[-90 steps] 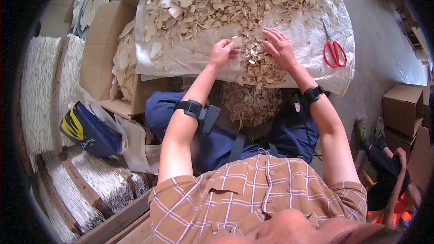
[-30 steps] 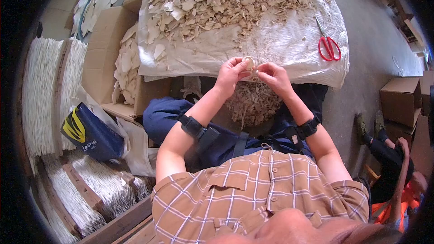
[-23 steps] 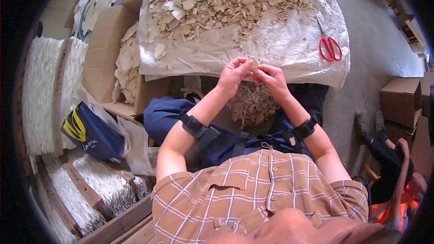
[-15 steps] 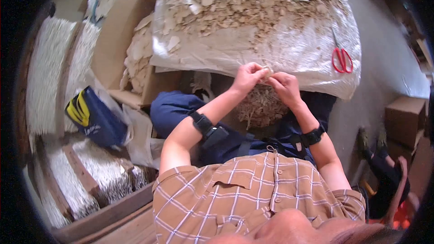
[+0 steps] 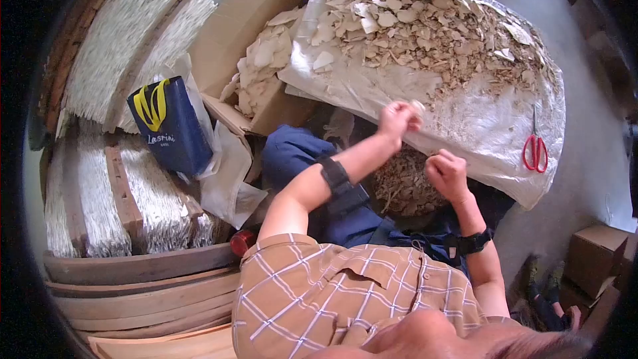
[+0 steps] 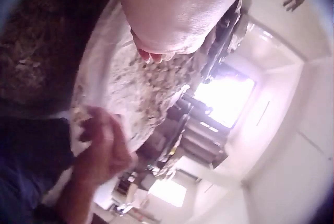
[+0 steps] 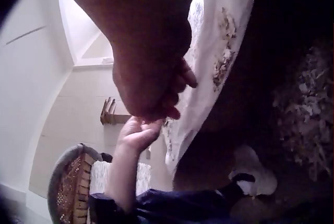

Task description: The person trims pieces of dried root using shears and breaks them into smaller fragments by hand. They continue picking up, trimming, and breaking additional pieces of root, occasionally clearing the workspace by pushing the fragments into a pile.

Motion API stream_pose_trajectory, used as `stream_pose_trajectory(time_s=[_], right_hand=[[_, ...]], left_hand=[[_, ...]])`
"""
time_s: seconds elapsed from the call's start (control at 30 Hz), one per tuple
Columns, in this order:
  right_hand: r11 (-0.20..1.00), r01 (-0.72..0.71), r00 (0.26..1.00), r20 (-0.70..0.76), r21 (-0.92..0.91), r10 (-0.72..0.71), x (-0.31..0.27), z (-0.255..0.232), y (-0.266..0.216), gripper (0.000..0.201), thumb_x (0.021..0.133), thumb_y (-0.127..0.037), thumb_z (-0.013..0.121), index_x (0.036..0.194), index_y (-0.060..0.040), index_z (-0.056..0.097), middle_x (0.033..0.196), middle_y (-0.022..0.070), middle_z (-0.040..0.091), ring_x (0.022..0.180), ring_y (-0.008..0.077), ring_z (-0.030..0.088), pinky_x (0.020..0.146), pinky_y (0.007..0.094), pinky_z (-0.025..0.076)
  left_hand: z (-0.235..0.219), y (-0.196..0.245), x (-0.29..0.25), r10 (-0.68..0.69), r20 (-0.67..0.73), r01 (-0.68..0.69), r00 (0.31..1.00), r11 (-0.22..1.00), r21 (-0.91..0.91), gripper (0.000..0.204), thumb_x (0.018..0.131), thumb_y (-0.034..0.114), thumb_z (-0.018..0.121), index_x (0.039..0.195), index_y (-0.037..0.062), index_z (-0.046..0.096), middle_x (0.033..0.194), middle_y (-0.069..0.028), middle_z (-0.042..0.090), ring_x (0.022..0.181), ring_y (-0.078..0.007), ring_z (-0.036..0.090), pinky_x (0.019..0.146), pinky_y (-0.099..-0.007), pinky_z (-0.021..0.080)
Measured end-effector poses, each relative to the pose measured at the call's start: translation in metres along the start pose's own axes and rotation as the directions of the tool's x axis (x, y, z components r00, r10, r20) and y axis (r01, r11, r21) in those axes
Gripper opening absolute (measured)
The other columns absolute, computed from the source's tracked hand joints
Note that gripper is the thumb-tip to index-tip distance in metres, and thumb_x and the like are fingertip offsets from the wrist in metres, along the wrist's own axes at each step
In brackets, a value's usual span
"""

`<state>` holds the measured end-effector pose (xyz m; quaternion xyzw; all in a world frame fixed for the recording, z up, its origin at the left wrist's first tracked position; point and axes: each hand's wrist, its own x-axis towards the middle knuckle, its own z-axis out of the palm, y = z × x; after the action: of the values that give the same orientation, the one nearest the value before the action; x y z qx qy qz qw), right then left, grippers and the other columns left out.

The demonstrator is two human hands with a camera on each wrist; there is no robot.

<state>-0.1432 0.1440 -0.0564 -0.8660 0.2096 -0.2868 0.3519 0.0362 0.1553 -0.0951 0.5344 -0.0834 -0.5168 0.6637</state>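
Note:
In the head view my left hand (image 5: pixel 397 121) is raised by the near edge of the white plastic sheet (image 5: pixel 372 90), pinching a small pale flake (image 5: pixel 417 106) at its fingertips. The hand is slightly blurred. Lower and to the right, my right hand (image 5: pixel 446 174) is held with curled fingers, apart from the left; nothing shows in it. A heap of shredded scraps (image 5: pixel 407 189) lies below, between the knees. On the sheet spreads a large pile of pale, brittle flakes (image 5: pixel 425 33). In the left wrist view the back of my left hand (image 6: pixel 167 31) hides its fingertips.
Red-handled scissors (image 5: pixel 534 151) lie at the sheet's right side. Left of it stands a cardboard box (image 5: pixel 232 23) with larger pale pieces (image 5: pixel 266 60). A blue bag (image 5: pixel 174 136) hangs by stacks of white sheets (image 5: pixel 126 40). Another person's feet (image 5: pixel 545 279) show at lower right.
My hands came together over the sheet's near edge with a flake between them, then parted, the flake staying in the left hand. The head view has swung left, shifting the scene right.

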Motion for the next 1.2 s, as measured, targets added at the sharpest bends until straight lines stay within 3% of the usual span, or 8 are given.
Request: stream_pose_trajectory(time_s=[0.37, 0.53, 0.77, 0.83, 0.97, 1.03, 1.1, 1.2], right_hand=[[0.906, -0.158, 0.852, 0.410, -0.393, 0.326, -0.046, -0.002, 0.042, 0.031, 0.075, -0.006, 0.054, 0.106, -0.0105, 0.058, 0.089, 0.0152, 0.058, 0.082, 0.0342, 0.058, 0.071, 0.0398, 0.048], [0.942, -0.227, 0.835, 0.449, -0.246, 0.319, -0.049, 0.001, 0.049, 0.021, 0.077, -0.007, 0.053, 0.096, -0.0074, 0.061, 0.089, 0.0160, 0.059, 0.084, 0.0352, 0.058, 0.073, 0.0416, 0.046], [0.925, -0.221, 0.744, 0.560, -0.309, 0.365, -0.041, 0.013, 0.046, 0.019, 0.072, -0.007, 0.057, 0.090, -0.0078, 0.062, 0.082, 0.0167, 0.059, 0.081, 0.0361, 0.057, 0.069, 0.0427, 0.046], [0.918, -0.144, 0.726, 0.590, -0.371, 0.352, -0.038, 0.014, 0.044, 0.014, 0.081, -0.013, 0.054, 0.089, -0.0037, 0.061, 0.083, 0.0177, 0.060, 0.080, 0.0343, 0.058, 0.070, 0.0394, 0.046], [0.904, -0.110, 0.696, 0.617, -0.414, 0.367, -0.037, 0.019, 0.052, 0.013, 0.080, -0.011, 0.054, 0.087, -0.0031, 0.061, 0.081, 0.0176, 0.060, 0.080, 0.0344, 0.058, 0.070, 0.0396, 0.046], [0.904, -0.149, 0.677, 0.625, -0.401, 0.389, -0.032, 0.022, 0.049, 0.017, 0.069, -0.006, 0.058, 0.086, -0.0043, 0.058, 0.079, 0.0184, 0.057, 0.079, 0.0369, 0.056, 0.068, 0.0441, 0.045], [0.891, -0.138, 0.668, 0.624, -0.432, 0.405, -0.024, 0.022, 0.039, 0.015, 0.071, -0.007, 0.058, 0.086, -0.0043, 0.058, 0.079, 0.0184, 0.057, 0.079, 0.0370, 0.056, 0.068, 0.0442, 0.045], [0.865, -0.130, 0.655, 0.613, -0.485, 0.442, -0.018, 0.020, 0.029, 0.012, 0.076, -0.010, 0.055, 0.086, -0.0042, 0.058, 0.080, 0.0184, 0.057, 0.079, 0.0373, 0.057, 0.068, 0.0443, 0.045]], left_hand=[[-0.130, 0.216, 0.018, 0.289, -0.239, -0.369, 0.927, 0.811, -0.454, 0.020, 0.084, 0.015, 0.057, 0.089, -0.0039, 0.050, 0.086, -0.0178, 0.057, 0.080, -0.0293, 0.060, 0.080, -0.0375, 0.051], [-0.207, 0.236, -0.060, 0.393, -0.494, -0.543, 0.775, 0.815, -0.202, 0.019, 0.088, 0.019, 0.050, 0.093, 0.0006, 0.050, 0.092, -0.0157, 0.058, 0.092, -0.0299, 0.056, 0.086, -0.0449, 0.047], [-0.330, 0.091, -0.141, 0.123, -0.694, -0.436, 0.709, 0.850, -0.295, 0.015, 0.085, 0.021, 0.054, 0.092, 0.0075, 0.056, 0.091, -0.0073, 0.062, 0.083, -0.0223, 0.059, 0.074, -0.0411, 0.050], [-0.360, 0.024, -0.149, -0.003, -0.643, -0.274, 0.766, 0.903, -0.330, 0.016, 0.083, 0.021, 0.056, 0.088, 0.0065, 0.058, 0.082, -0.0059, 0.062, 0.076, -0.0208, 0.060, 0.069, -0.0372, 0.051], [-0.377, -0.102, -0.144, -0.144, -0.777, 0.206, 0.613, 0.978, -0.019, 0.025, 0.081, 0.020, 0.059, 0.100, 0.0051, 0.055, 0.083, -0.0064, 0.061, 0.077, -0.0197, 0.061, 0.063, -0.0345, 0.051], [-0.380, -0.138, -0.138, -0.130, -0.777, 0.418, 0.616, 0.890, 0.182, 0.035, 0.078, 0.026, 0.061, 0.104, 0.0023, 0.055, 0.087, -0.0112, 0.062, 0.078, -0.0260, 0.061, 0.067, -0.0383, 0.051], [-0.382, -0.173, -0.129, 0.195, -0.756, 0.616, 0.625, 0.471, 0.631, 0.055, 0.073, 0.035, 0.064, 0.114, 0.0007, 0.049, 0.098, -0.0168, 0.059, 0.090, -0.0330, 0.059, 0.078, -0.0438, 0.047], [-0.359, -0.169, -0.116, 0.034, -0.865, 0.787, 0.501, 0.397, 0.472, 0.075, 0.068, 0.043, 0.065, 0.125, 0.0028, 0.037, 0.115, -0.0218, 0.050, 0.102, -0.0389, 0.052, 0.087, -0.0476, 0.041]])
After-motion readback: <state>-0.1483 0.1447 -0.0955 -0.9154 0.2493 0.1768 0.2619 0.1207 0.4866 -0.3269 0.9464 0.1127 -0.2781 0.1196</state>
